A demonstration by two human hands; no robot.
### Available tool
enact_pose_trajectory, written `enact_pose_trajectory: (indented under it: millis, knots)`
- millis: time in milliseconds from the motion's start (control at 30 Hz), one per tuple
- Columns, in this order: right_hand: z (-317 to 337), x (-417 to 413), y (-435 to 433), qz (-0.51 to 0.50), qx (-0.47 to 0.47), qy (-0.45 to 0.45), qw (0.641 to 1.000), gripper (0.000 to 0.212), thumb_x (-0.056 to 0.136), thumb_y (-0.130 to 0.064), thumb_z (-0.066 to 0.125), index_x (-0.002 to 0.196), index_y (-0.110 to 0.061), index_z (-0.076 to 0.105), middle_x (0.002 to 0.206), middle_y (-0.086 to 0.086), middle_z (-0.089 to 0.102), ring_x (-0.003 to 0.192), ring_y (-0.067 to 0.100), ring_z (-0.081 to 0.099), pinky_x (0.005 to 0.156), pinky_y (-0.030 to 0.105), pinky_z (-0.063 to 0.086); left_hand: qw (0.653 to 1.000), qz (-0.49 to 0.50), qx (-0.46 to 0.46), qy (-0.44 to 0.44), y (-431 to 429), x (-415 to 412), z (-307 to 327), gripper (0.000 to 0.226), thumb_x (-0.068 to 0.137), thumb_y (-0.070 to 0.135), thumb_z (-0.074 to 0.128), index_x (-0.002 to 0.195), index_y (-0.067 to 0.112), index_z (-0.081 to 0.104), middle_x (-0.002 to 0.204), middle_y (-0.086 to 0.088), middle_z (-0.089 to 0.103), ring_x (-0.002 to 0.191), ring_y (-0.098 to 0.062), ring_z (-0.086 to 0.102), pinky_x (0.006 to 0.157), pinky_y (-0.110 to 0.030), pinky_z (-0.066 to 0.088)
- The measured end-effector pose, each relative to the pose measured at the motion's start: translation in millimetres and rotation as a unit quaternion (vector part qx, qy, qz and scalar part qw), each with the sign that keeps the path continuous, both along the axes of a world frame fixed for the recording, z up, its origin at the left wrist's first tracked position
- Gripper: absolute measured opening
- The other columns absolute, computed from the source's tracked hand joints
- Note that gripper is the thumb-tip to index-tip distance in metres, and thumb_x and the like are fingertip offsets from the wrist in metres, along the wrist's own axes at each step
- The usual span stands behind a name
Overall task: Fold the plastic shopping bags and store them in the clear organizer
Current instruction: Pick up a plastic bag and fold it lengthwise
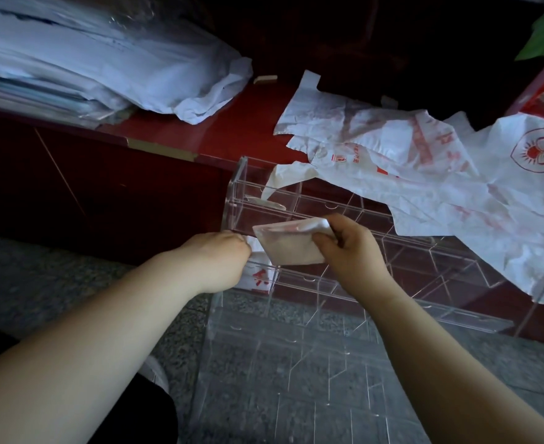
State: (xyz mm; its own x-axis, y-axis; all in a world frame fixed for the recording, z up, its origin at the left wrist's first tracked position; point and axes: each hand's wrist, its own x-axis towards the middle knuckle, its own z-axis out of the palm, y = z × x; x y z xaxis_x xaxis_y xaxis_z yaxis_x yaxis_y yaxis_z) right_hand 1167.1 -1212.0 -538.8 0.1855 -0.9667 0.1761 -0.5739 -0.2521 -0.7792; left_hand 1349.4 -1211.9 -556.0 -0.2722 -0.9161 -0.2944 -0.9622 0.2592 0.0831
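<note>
right hand (350,248) pinching folded bag (286,248) at left end of clear organizer (408,261); left hand (222,254) against organizer's left wall, fingers curled, can't tell what it grips; loose bags (424,161) on counter (248,116) front edge, draping over organizer top; second folded bag (261,278) in lower-left compartment

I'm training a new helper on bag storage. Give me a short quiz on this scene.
1. True or false: the right hand pinches a folded bag.
2. Where do the unfolded bags lie? A on the floor; B on the red cabinet top, overhanging the clear organizer; C inside a drawer.
3. Fill in: a stored bag with red print sits at the organizer's ___ end.
Key: 1 true; 2 B; 3 left.
</note>
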Motion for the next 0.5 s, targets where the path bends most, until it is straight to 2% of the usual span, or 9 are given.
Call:
enact_pose_trajectory:
  millis: [100, 167, 233, 367, 500]
  knots:
    - [-1, 0, -4, 0.019, -0.011, 0.061, 0.998, 0.012, 0.088, -0.002, 0.050, 0.088, -0.005, 0.062, 0.062, -0.011, 0.048, 0.055, 0.002, 0.046, 0.049, 0.013, 0.031, 1.000, 0.013, 0.010, 0.010, 0, 0, 0, 0.042, 0.084, 0.003, 0.040, 0.124, 0.014, 0.051, 0.135, -0.003, 0.046, 0.122, -0.023, 0.046, 0.097, -0.038, 0.043]
    - [1, 0, -7, 0.036, -0.028, 0.104, 0.994, 0.015, 0.089, -0.004, 0.050, 0.096, -0.004, 0.064, 0.067, -0.008, 0.052, 0.062, 0.009, 0.046, 0.053, 0.018, 0.034, 1.000, 0.012, 0.012, 0.013, 2, -1, 3, 0.045, 0.086, 0.002, 0.041, 0.129, 0.014, 0.047, 0.138, -0.002, 0.042, 0.126, -0.021, 0.042, 0.100, -0.037, 0.041]
    - [6, 3, -11, 0.054, -0.049, 0.131, 0.989, 0.019, 0.090, -0.005, 0.050, 0.101, -0.006, 0.065, 0.078, -0.002, 0.058, 0.072, 0.013, 0.049, 0.055, 0.018, 0.035, 1.000, 0.005, 0.012, 0.013, 2, -1, 5, 0.048, 0.087, 0.001, 0.040, 0.133, 0.015, 0.042, 0.141, -0.001, 0.038, 0.130, -0.019, 0.037, 0.102, -0.037, 0.039]
    - [11, 9, -21, 0.094, -0.082, 0.168, 0.978, 0.025, 0.088, 0.001, 0.048, 0.104, -0.005, 0.066, 0.095, 0.011, 0.068, 0.080, 0.016, 0.053, 0.055, 0.015, 0.032, 1.000, -0.008, 0.013, 0.015, 3, 2, 3, 0.050, 0.085, -0.001, 0.041, 0.133, 0.015, 0.044, 0.139, 0.000, 0.039, 0.129, -0.017, 0.034, 0.102, -0.036, 0.038]
    - [10, 12, -28, 0.116, -0.116, 0.194, 0.967, 0.029, 0.085, 0.003, 0.047, 0.104, -0.005, 0.067, 0.097, 0.014, 0.069, 0.089, 0.028, 0.061, 0.063, 0.020, 0.035, 0.999, -0.030, 0.007, 0.016, 6, 6, 3, 0.051, 0.089, 0.003, 0.038, 0.138, 0.018, 0.039, 0.142, 0.002, 0.036, 0.133, -0.014, 0.028, 0.106, -0.034, 0.033]
